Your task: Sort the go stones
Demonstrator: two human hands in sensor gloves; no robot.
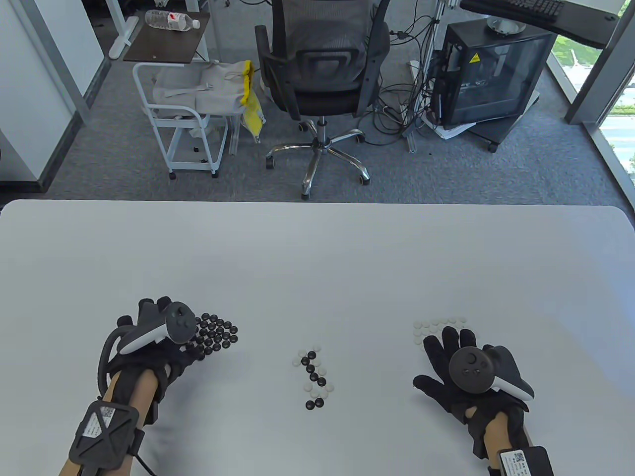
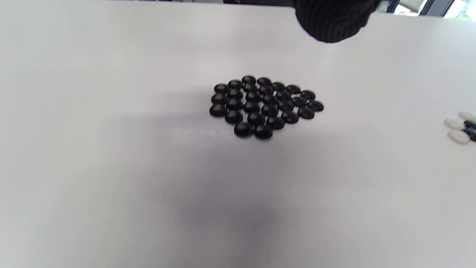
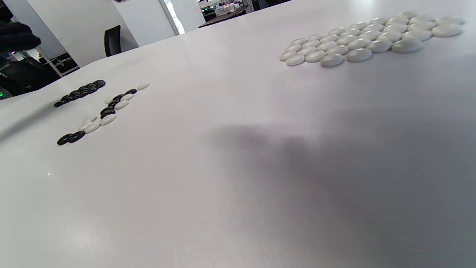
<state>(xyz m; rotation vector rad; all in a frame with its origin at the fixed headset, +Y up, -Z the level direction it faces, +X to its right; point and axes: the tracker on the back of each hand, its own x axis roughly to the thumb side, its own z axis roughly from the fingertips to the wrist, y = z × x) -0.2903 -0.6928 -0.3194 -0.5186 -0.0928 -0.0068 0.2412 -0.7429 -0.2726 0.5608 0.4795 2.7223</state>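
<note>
Three groups of Go stones lie on the white table (image 1: 317, 258). A tight patch of black stones (image 1: 218, 334) (image 2: 264, 106) sits at the left. At the right is a patch of white stones (image 1: 439, 325) (image 3: 368, 37). Between them runs a mixed line of black and white stones (image 1: 313, 378) (image 3: 106, 111). My left hand (image 1: 191, 349) rests beside the black patch at its left edge, holding nothing; one fingertip (image 2: 331, 18) shows above the stones. My right hand (image 1: 439, 357) lies flat just below the white patch with fingers spread and empty. The right wrist view shows no fingers.
Beyond the table's far edge stand an office chair (image 1: 320, 74), a white cart (image 1: 183, 114) with a bag, and a computer case (image 1: 491, 74) with cables on the floor. The table's far half is bare white surface.
</note>
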